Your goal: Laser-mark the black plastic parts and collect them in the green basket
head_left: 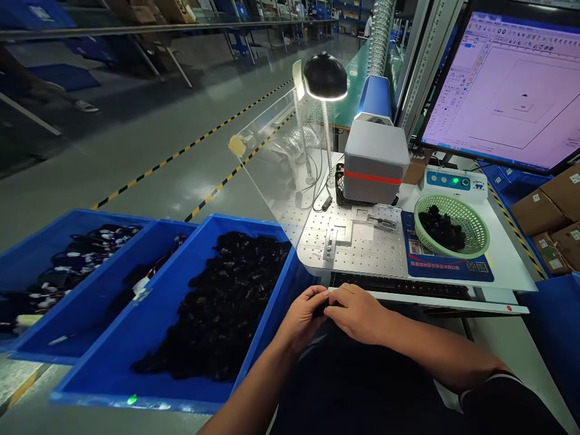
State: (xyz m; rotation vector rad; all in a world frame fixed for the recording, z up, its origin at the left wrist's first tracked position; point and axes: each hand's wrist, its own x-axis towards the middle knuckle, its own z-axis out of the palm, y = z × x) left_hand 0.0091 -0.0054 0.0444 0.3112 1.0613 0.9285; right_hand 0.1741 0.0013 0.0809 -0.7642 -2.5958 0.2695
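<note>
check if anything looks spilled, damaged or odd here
No spill or damage stands out: black parts sit inside the blue bin and green basket. One oddity: a yellowish lump on a corner of the clear panel, which looks makeshift.

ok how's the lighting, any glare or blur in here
Head view: the lamp glows underneath, the metal plate is bright; head view: the held piece is too dark to make out; head view: the upper-left shoe looks smeared.

lamp lights metal plate brightly | monitor glows pinkish | floor dim | upper left blurred, stretched
</note>
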